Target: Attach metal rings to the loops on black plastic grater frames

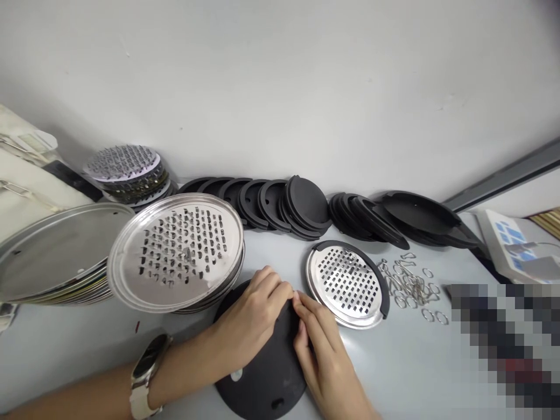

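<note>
A round black plastic disc (262, 385) with a slot near its lower edge lies in front of me. My left hand (262, 303) reaches over it, fingers curled and pinching at its upper right rim. My right hand (321, 344) closes on that same rim from the right, its fingertips meeting those of the left. Whatever small part may be between the fingertips is hidden. Just right of my hands rests a round metal grater plate (350, 283) with a black rim piece along its upper right edge.
Left stand a stack of large grater plates (126, 274), plain metal discs (65, 239) and a spiky stack (125, 166). Black round covers (308, 201) line the wall, with larger black covers (420, 213) right. Metal rings and clips (413, 283) lie loose at right, near a pale box (503, 239).
</note>
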### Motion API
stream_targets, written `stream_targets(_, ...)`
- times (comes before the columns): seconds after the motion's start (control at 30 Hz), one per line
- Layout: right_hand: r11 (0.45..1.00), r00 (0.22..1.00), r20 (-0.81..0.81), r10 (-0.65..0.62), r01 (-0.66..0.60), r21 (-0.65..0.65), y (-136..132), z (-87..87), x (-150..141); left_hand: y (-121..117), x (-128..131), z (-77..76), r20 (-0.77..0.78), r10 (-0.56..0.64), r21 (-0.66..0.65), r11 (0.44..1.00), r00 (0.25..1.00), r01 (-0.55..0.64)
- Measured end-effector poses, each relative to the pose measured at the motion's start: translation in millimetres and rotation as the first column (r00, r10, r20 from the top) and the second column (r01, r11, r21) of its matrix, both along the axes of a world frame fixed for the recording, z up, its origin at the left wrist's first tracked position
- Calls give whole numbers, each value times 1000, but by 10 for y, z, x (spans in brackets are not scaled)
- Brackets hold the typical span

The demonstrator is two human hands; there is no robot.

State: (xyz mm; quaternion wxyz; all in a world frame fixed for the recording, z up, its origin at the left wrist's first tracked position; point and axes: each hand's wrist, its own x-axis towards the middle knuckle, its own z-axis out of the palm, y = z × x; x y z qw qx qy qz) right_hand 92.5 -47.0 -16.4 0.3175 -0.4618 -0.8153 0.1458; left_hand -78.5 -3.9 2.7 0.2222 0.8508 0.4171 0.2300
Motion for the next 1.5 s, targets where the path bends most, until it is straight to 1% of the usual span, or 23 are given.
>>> stream_targets(0.17, 1000, 1000, -2, 5, -5, 4, 3, -6, -3, 4, 5, 2, 20, 5, 9, 1000, 1000, -5)
stream_targets(0.3, 1000, 1000, 2, 2, -2, -1, 9, -26, -7, 5, 9, 14, 40, 11, -11, 1000, 999, -11)
stream_targets(0.43, 1000, 1000, -6, -17, 17, -25, 5, -33, -5, 5, 16, 1, 12, -7, -8, 1000, 1000, 7)
stream_targets(0.53, 998, 999, -21, -29, 28, -52, 1, -15, -4, 5, 25, -20, -6, 1, 1, 1000, 1000, -1)
stream_targets(0.7, 996, 999, -27, -45, 43, -76, -5, 9, -7, 12, 35, -16, 32, 45, 1, 999, 998, -45)
stream_targets(0.87, 996, 995, -74, -69, 65, -56, -20, 5, -3, 16, 31, 7, 102, 96, -30, 995, 990, -94)
stream_targets(1.03, 995, 991, -97, -92, 88, -42, -21, -2, -8, 21, 33, -5, 146, 116, -23, 993, 982, -114)
stream_targets(1.33, 996, 991, -97, -88, 85, -25, -32, 13, -11, 8, 16, -9, 189, 107, -25, 994, 976, -104)
stream_targets(1.43, 997, 993, -87, -79, 78, -19, -28, 9, -10, 6, 8, -19, 216, 84, -12, 996, 973, -83)
stream_targets(1.5, 998, 995, -74, -61, 59, -23, -23, 1, -7, 5, 3, -22, 204, 66, -6, 998, 977, -66)
